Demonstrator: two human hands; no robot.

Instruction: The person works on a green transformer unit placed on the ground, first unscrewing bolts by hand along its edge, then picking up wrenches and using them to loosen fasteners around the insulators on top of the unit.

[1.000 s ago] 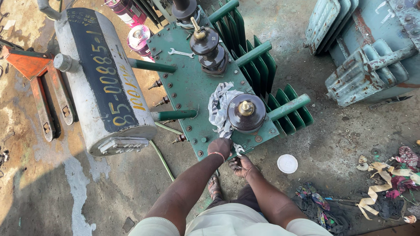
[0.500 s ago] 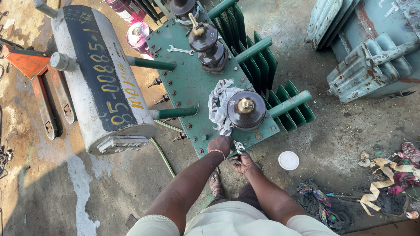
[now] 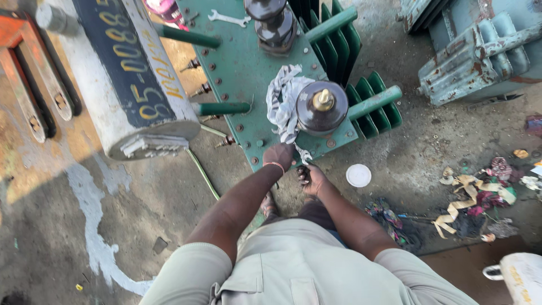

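Left hand (image 3: 279, 155): our fist is closed, resting on the green lid (image 3: 243, 68) edge by the rag (image 3: 282, 101).
Right hand (image 3: 310, 178): our fingers curl round a small dark part; we should hold it steady.

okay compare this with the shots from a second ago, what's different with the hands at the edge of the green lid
Little has changed. The left hand stays on the near edge of the green transformer lid, and the right hand stays just below that edge; what its fingers hold is too small to tell. The white rag still drapes beside the dark bushing, and the wrench and white disc lie where they were.
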